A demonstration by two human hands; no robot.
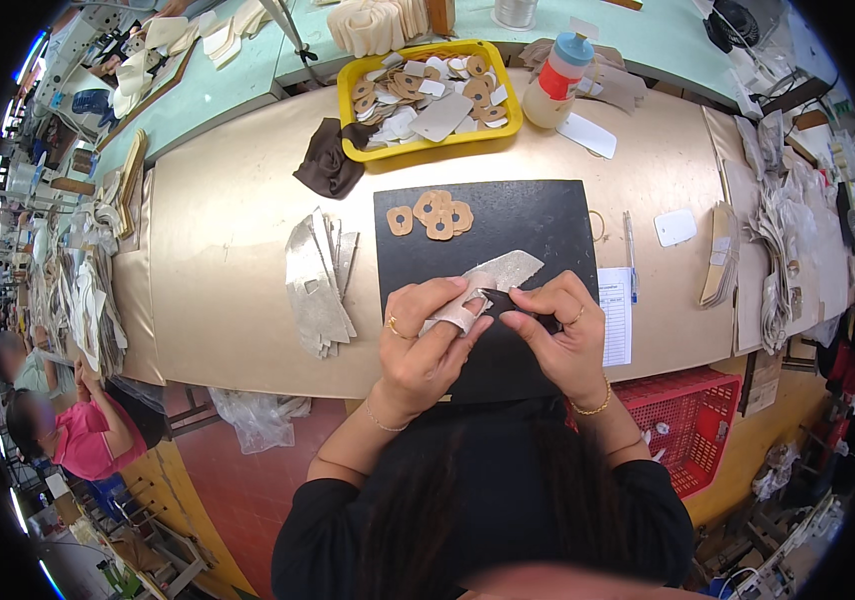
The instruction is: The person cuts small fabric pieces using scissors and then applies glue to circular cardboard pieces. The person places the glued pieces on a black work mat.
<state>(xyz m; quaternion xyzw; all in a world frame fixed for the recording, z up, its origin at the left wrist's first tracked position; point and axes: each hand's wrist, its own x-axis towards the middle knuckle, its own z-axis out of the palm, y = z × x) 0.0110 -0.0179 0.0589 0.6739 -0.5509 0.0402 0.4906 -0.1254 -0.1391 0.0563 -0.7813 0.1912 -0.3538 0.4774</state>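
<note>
A fabric piece (515,267) is being held over the mat (548,220); strips (310,290) are lying left, a tray (438,151) behind.

A glossy yellow rectangular plastic tray (438,147) shines at upper centre; at centre, a matt black rectangular board (548,215) offsets a grainy silvery-beige cloth-like strip (511,267).

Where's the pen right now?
In the head view, the pen lies on the table to the right of the black mat, between it and the white card, lower end by the paper sheet.
</note>
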